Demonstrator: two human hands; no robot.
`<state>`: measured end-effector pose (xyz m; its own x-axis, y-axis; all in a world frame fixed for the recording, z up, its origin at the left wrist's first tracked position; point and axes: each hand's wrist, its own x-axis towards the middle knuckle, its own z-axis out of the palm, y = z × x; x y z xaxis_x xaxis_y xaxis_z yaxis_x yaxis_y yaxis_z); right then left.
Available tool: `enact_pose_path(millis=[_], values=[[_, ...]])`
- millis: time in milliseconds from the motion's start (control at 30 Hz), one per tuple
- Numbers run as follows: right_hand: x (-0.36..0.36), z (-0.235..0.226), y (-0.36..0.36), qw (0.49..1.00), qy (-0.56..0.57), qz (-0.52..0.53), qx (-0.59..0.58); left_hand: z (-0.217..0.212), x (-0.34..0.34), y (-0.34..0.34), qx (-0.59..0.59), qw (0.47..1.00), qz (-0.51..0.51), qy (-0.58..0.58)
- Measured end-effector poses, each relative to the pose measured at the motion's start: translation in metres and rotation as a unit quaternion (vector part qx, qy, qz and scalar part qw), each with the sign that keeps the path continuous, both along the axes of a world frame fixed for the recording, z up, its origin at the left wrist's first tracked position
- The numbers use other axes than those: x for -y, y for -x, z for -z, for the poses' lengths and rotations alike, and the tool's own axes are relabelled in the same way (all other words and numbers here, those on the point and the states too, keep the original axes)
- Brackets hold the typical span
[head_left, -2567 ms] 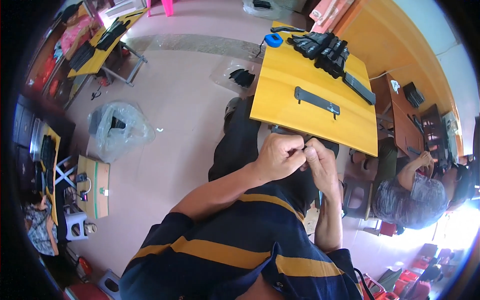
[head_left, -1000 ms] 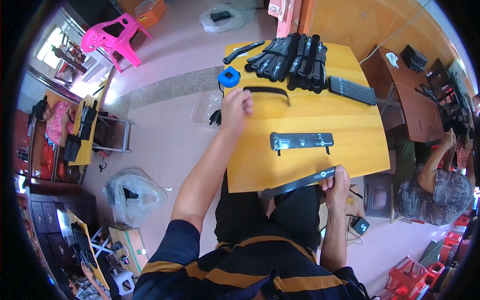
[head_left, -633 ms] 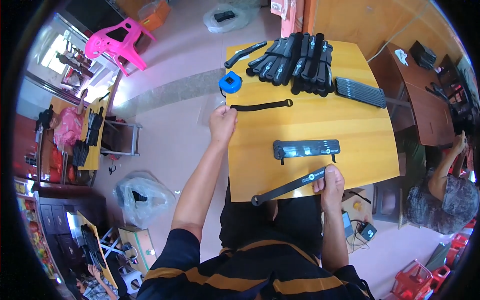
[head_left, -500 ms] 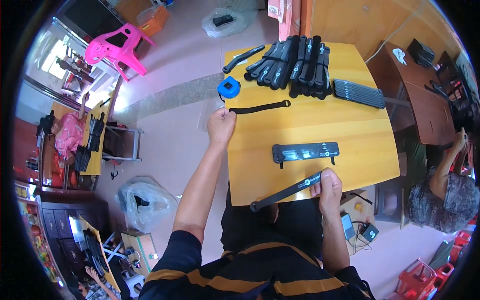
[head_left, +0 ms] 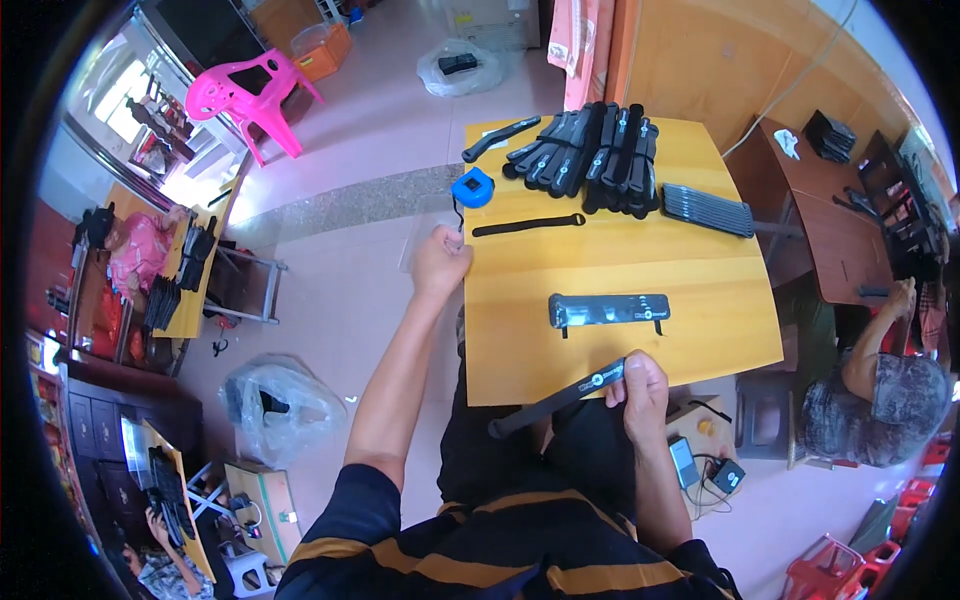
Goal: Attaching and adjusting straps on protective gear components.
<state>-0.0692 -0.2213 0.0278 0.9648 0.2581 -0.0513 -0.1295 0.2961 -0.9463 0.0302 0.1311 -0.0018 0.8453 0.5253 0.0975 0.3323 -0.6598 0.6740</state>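
Observation:
My right hand [head_left: 640, 385] grips a long black strap [head_left: 556, 399] at the near edge of the yellow wooden table [head_left: 700, 290]; the strap slants down to the left past the table's edge. My left hand [head_left: 441, 262] is closed at the table's left edge, just below a blue tape measure [head_left: 472, 187], and seems to pinch something thin that I cannot make out. A flat black packaged piece [head_left: 608, 310] lies on the table between my hands. A thin black strap [head_left: 528, 226] lies near the tape measure.
A pile of black straps [head_left: 595, 150] fills the table's far side, with a black ribbed bundle [head_left: 708, 209] to its right. Another person [head_left: 875, 395] sits at the right. A pink plastic chair [head_left: 248, 98] and plastic bags [head_left: 280, 410] stand on the floor to the left.
My left hand has drawn back from the thin strap on the table to the table's left edge. My right hand has kept hold of the long strap near the front edge.

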Motion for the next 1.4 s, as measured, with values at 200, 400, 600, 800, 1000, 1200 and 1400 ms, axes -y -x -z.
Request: enact_pose_path(millis=[200,400,600,800,1000,1200,1400], values=[[-0.010,-0.012,0.015,0.992,0.104,0.020,0.067,-0.083,0.100,0.100,0.053,0.933,0.293,0.204],[-0.019,-0.041,0.028,0.959,0.213,0.016,0.185,-0.090,0.164,0.160,0.131,0.932,0.335,0.040],[0.003,-0.038,0.050,0.987,0.073,-0.022,0.142,-0.086,0.174,0.173,0.051,0.898,0.369,0.235],[0.022,-0.040,0.058,0.970,0.147,-0.007,0.192,-0.083,0.178,0.174,-0.006,0.838,0.450,0.309],[0.031,-0.046,0.057,0.940,0.240,0.005,0.242,-0.075,0.195,0.177,0.047,0.836,0.411,0.361],[0.034,-0.050,0.054,0.895,0.346,-0.006,0.280,-0.081,0.180,0.174,-0.006,0.889,0.353,0.291],[0.036,-0.048,0.053,0.868,0.401,-0.027,0.293,-0.075,0.178,0.169,-0.035,0.895,0.370,0.248]])
